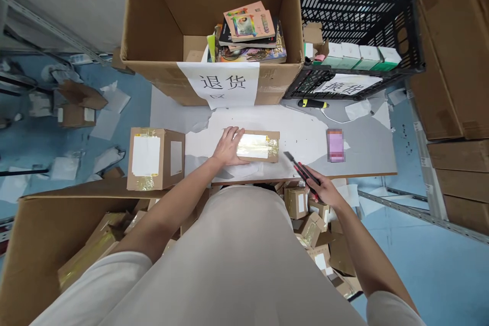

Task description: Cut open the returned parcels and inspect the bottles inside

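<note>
My left hand is closed on the left end of a small cardboard box, which lies on the table in front of me. Clear yellowish tape and a white label cover much of the box's top. To the right of the box, my right hand is wrapped round a black and red utility knife. Its blade is out and points up and left toward the box, a short gap away from it. A larger taped carton with white labels stands left of my left hand.
An open carton holding books stands at the table's back, beside a black plastic crate with small white-and-green boxes. A yellow-black tool and a pink blurred item lie on the right. Several parcels lie below the table edge.
</note>
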{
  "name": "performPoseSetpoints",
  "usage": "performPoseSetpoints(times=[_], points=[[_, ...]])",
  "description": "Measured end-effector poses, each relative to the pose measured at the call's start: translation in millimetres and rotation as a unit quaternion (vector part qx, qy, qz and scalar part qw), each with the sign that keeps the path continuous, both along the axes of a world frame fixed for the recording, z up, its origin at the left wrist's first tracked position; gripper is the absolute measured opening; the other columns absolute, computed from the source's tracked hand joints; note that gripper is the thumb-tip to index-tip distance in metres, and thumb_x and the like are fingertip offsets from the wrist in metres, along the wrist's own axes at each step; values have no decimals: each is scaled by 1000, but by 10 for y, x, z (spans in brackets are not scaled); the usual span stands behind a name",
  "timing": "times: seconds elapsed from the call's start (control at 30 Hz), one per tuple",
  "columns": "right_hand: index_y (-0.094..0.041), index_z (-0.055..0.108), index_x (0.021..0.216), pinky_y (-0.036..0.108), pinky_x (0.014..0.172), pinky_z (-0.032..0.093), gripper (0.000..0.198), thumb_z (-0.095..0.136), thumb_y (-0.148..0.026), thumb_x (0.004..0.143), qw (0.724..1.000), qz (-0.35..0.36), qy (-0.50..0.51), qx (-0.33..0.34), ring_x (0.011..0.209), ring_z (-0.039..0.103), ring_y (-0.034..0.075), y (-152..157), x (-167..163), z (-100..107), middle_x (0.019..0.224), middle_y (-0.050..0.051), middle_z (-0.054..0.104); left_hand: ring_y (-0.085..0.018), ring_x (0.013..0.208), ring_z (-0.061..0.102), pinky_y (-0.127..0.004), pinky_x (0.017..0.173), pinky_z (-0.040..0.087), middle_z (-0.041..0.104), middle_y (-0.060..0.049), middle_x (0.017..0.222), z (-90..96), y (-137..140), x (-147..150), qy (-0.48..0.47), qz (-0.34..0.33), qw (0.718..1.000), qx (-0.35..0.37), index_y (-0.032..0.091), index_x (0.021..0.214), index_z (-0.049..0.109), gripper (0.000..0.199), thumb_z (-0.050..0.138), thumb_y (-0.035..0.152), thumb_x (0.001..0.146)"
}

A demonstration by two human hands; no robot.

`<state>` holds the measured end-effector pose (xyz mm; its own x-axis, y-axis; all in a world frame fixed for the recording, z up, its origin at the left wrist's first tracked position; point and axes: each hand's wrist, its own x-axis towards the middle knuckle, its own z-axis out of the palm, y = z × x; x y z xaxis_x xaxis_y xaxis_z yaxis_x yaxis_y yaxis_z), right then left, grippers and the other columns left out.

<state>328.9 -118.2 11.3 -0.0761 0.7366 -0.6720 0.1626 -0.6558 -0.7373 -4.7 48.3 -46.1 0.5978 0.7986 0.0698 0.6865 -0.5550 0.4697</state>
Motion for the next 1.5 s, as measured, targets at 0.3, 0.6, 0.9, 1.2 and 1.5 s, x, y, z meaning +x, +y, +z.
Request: performPoseSetpoints(times=[0.3, 0.6, 0.9, 1.2, 1.5], points=[[-30, 28, 146, 20, 34, 39, 75, 57, -52, 81, 998, -53, 6, 40, 40, 45, 6, 310, -270, -238, 68, -5, 52, -41, 127, 30, -54, 108, 28, 38, -20, 131, 21, -12, 2, 5, 11, 1000, -23, 11, 139, 33, 115, 75, 64, 46], [-29, 32, 145, 19, 35, 37, 70, 57, -48, 82, 999, 31, 26, -6, 40, 41, 5, 186, -164, -53, 64, -6, 49, -40, 125, 31, -54, 107, 28, 38, -20, 131, 23, -10, 18, 4, 13, 1000, -25, 12, 138, 34, 113, 76, 61, 46], [-27, 37, 142, 19, 34, 34, 66, 56, -49, 83, 996, 75, 21, -34, 37, 40, 6, -60, -49, -82, 62, -5, 51, -40, 124, 32, -54, 108, 27, 38, -20, 130, -8, 3, 14, -3, 1, 1000, -21, 12, 138, 34, 115, 75, 63, 44], [-25, 40, 134, 23, 39, 44, 65, 61, -52, 79, 984, -158, 36, 72, 45, 54, 10, -143, -161, -226, 78, 0, 64, -42, 127, 27, -54, 108, 25, 32, -23, 134, 41, -142, 136, 19, 200, 978, -53, 9, 141, 26, 126, 77, 67, 41], [-24, 49, 107, 30, 63, 56, 44, 54, -57, 78, 974, -147, 93, 145, 86, 61, 18, 888, -1465, -476, 105, 5, 59, -35, 127, 36, -52, 105, 28, 43, -23, 131, 152, -527, 133, 12, 312, 929, -196, 5, 142, 25, 70, 43, 42, 86]])
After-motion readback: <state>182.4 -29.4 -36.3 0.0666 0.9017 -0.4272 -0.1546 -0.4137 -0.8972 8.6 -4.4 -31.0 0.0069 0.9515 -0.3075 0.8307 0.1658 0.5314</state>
